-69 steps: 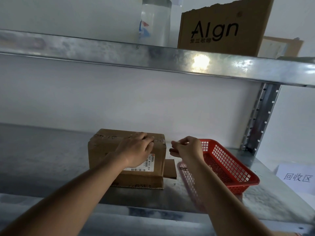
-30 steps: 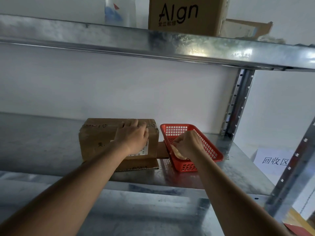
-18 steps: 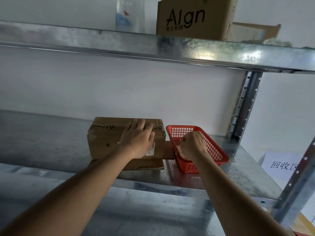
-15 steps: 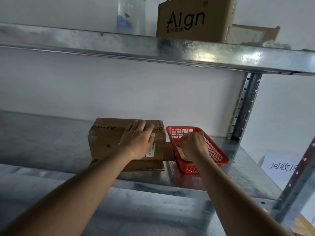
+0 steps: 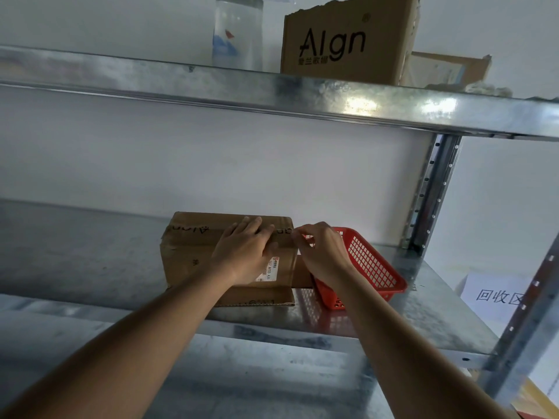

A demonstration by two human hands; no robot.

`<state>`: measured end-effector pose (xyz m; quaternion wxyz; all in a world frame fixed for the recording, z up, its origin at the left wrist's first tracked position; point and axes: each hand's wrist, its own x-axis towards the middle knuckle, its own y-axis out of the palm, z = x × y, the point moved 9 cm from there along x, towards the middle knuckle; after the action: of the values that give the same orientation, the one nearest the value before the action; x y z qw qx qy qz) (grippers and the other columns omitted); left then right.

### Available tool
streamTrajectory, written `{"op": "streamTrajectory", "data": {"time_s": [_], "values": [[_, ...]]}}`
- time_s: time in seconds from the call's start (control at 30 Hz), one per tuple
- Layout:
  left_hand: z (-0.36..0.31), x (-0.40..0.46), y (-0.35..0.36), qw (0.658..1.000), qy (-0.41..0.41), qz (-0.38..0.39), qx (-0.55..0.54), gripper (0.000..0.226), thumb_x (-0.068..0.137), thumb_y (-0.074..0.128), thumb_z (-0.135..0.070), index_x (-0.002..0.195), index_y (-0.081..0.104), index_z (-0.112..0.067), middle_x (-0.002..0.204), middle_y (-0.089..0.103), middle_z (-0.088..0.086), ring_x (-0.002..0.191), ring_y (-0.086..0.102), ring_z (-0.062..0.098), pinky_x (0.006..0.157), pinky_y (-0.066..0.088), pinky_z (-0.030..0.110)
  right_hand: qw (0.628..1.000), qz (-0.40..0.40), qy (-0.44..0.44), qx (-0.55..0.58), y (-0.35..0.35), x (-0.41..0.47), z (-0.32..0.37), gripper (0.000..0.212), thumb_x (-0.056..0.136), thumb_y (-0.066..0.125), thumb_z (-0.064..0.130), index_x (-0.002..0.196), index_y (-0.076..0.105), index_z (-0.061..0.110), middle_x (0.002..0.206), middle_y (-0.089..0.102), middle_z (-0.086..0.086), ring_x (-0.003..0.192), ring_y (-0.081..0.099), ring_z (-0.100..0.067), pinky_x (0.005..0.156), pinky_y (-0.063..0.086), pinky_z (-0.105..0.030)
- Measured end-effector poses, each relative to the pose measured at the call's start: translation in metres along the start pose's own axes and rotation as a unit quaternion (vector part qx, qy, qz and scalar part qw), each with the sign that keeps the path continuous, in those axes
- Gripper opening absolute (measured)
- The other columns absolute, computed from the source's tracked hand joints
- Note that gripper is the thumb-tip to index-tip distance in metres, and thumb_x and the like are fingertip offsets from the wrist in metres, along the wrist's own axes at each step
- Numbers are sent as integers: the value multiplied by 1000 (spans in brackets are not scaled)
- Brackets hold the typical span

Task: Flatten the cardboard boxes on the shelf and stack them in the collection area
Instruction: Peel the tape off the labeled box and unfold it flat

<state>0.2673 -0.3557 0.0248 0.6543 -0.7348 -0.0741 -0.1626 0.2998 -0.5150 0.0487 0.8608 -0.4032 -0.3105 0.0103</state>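
Cardboard box [image 5: 193, 252] at frame centre lies under my flat left hand [image 5: 242, 252]; my right hand [image 5: 320, 252] pinches at its top right corner, beside the red basket [image 5: 372, 267].

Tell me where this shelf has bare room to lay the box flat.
Bare metal lies left of the cardboard box to the frame's edge, and right of the red basket toward the upright post. Crowded: box, basket and both hands sit close together mid-shelf.
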Motion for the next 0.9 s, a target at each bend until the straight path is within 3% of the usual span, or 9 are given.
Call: {"op": "streamTrajectory", "data": {"time_s": [0.1,0.23,0.33,0.4,0.53,0.67,0.77,0.83,0.9], "values": [[13,-8,-6,1000,18,6,-5,61,106,43,-53,160,32,-28,167,25,4,154,24,31,125,17,50,1000,13,-6,26,15,4,10,30,105,55,34,121,73,17,119,69,-4,101,65,-16,75,47,-24],[37,-28,-26,995,45,-25,-81,48,100,61,-43,145,51,-31,138,42,-11,132,43,20,117,36,50,996,27,27,77,34,9,21,35,106,56,32,139,59,24,133,61,1,112,64,-17,82,50,-24],[52,-47,-30,993,75,-43,-85,48,97,70,-31,142,54,-27,133,40,-15,129,40,12,114,40,44,995,52,25,80,52,18,34,21,105,59,26,121,73,25,117,71,5,90,66,-7,62,46,-10],[67,-57,-29,994,67,-31,-80,57,95,71,-36,147,49,-27,136,36,-16,132,37,10,114,43,41,995,55,39,80,61,23,40,17,103,62,26,111,77,26,105,73,9,78,64,-3,52,43,-8],[113,-68,-47,998,-7,-62,-7,75,90,57,-71,152,44,-31,141,39,-14,130,45,15,107,46,42,994,41,69,75,69,28,54,22,97,67,45,103,76,26,99,72,11,77,64,-5,63,53,-22],[171,-76,-53,992,-117,-34,9,99,77,50,-90,152,39,-26,144,39,2,133,43,27,115,36,47,996,56,67,29,77,28,78,41,92,61,66,77,59,28,76,62,13,71,60,-6,55,42,-22],[188,-76,-61,989,-131,-74,7,114,70,61,-89,155,29,-20,153,28,11,142,32,32,118,29,50,994,62,76,38,83,33,91,39,100,47,64,97,56,26,97,62,2,81,59,-11,57,39,-25],[194,-75,-71,985,-127,-114,13,106,64,71,-86,144,42,-23,152,26,11,145,25,33,119,23,55,990,65,97,81,86,36,96,43,102,41,62,105,56,23,106,63,-5,85,64,-21,60,48,-32],[198,-75,-81,984,-108,-143,9,87,62,78,-81,123,53,-25,140,39,6,136,35,30,112,32,54,974,67,149,159,89,36,94,54,104,40,60,101,63,12,94,67,-9,84,69,-27,74,62,-48]]}}
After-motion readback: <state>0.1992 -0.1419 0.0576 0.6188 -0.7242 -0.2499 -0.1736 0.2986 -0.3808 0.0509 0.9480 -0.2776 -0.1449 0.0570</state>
